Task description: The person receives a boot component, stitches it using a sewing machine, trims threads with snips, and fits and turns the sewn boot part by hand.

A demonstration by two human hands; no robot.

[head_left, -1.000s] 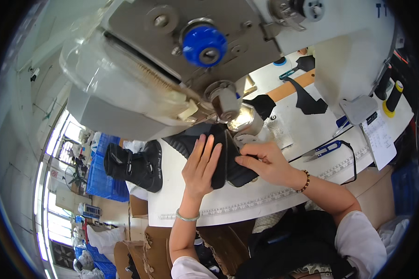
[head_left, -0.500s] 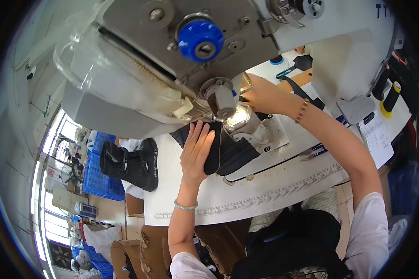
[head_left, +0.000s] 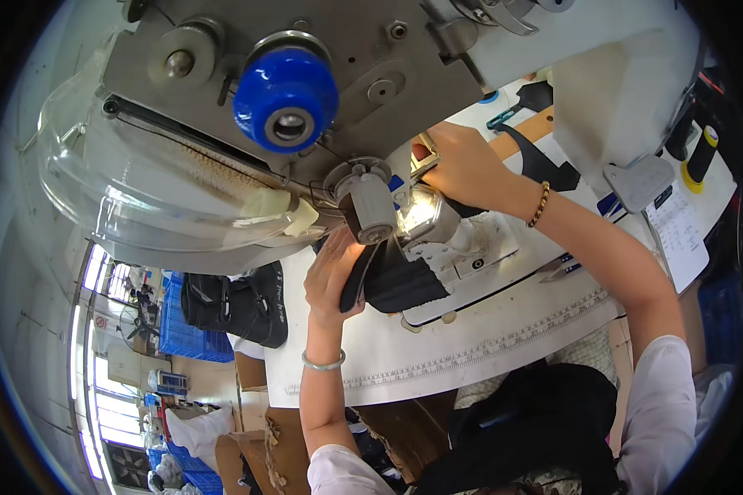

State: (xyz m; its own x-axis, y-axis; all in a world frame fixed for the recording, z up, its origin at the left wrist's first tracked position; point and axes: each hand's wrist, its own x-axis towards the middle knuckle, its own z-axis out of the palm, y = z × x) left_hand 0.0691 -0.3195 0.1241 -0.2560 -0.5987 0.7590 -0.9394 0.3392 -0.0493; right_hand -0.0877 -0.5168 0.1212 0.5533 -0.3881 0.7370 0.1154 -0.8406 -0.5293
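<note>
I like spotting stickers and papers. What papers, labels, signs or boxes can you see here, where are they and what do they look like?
Paper sheet: far right of the white table, white with small dark print.
Ruler strip: along the table's front edge, long, pale, with fine marks.
Small sign: far left background, white with a red mark.
Cardboard boxes: under the table, brown, open flaps.
Blue crate: left, behind black boots.

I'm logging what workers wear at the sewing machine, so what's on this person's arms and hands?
Both hands are bare, no gloves. The left hand has a thin pale green bangle at the wrist; the right hand has a bracelet of brown-gold beads. Short white sleeves cover the upper arms, forearms uncovered.
</note>
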